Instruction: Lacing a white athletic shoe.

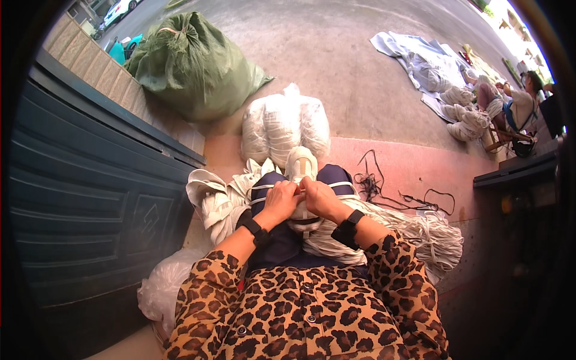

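Observation:
A white and beige shoe (pixel 302 163) sits upright between my knees, its toe pointing away from me. My left hand (pixel 282 201) and my right hand (pixel 322 198) meet over the shoe's lacing area, fingertips pinched close together. What the fingers hold is too small and covered to make out. White cord-like strands (pixel 339 185) cross my dark-trousered knees on both sides. Left of my legs lies a heap of white shoe pieces (pixel 219 207). Beside my right thigh spreads a large bundle of white laces (pixel 429 240).
Clear plastic bags of white goods (pixel 285 127) stand ahead, with a big green sack (pixel 195 69) behind. Black cords (pixel 373 180) lie on the right. A dark door (pixel 90 192) borders the left. A seated person (pixel 525 105) is at far right, near white bundles (pixel 465 117).

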{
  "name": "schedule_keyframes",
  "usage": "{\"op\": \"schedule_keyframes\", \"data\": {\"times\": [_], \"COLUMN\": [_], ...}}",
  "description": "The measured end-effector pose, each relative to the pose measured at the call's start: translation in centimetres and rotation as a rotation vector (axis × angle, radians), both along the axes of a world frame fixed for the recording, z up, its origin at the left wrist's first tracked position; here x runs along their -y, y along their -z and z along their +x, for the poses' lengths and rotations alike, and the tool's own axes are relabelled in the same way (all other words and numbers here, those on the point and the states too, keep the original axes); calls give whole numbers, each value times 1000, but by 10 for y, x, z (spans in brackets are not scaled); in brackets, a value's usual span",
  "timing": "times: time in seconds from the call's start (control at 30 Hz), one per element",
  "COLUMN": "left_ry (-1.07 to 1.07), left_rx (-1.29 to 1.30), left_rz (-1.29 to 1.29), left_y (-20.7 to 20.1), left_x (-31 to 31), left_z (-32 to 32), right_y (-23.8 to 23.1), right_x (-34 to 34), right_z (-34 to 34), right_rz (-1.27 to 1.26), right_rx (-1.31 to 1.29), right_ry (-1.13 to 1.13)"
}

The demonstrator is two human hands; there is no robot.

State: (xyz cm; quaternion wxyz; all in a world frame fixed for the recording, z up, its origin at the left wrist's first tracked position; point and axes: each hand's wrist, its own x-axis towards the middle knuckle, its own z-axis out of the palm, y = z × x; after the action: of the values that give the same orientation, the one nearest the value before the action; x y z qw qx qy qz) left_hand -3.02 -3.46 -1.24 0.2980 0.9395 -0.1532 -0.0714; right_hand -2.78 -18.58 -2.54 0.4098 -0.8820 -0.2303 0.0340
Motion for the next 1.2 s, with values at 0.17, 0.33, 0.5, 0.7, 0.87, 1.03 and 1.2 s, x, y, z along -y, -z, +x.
{"op": "schedule_keyframes", "data": {"times": [0.17,0.33,0.5,0.7,0.87,1.03,1.2], "left_ry": [147,136,172,-64,-51,-47,-7], "left_rx": [-199,99,-382,-818,-1006,-928,-863], "left_rz": [147,-97,-387,-720,-725,-533,-735], "left_y": [-14,-57,-69,-49,-27,-28,-38], "left_x": [3,-26,-15,-25,-25,-16,-12], "left_z": [18,21,17,15,13,17,20], "right_y": [-13,-35,-42,-44,-40,-36,-34], "right_x": [13,35,2,32,39,39,43], "right_z": [-2,-4,-4,-9,-8,-4,-6], "right_rz": [-115,-338,107,236,360,323,429], "right_rx": [225,-99,-241,-400,-429,-511,-508], "right_ry": [37,51,21,314,234,319,293]}}
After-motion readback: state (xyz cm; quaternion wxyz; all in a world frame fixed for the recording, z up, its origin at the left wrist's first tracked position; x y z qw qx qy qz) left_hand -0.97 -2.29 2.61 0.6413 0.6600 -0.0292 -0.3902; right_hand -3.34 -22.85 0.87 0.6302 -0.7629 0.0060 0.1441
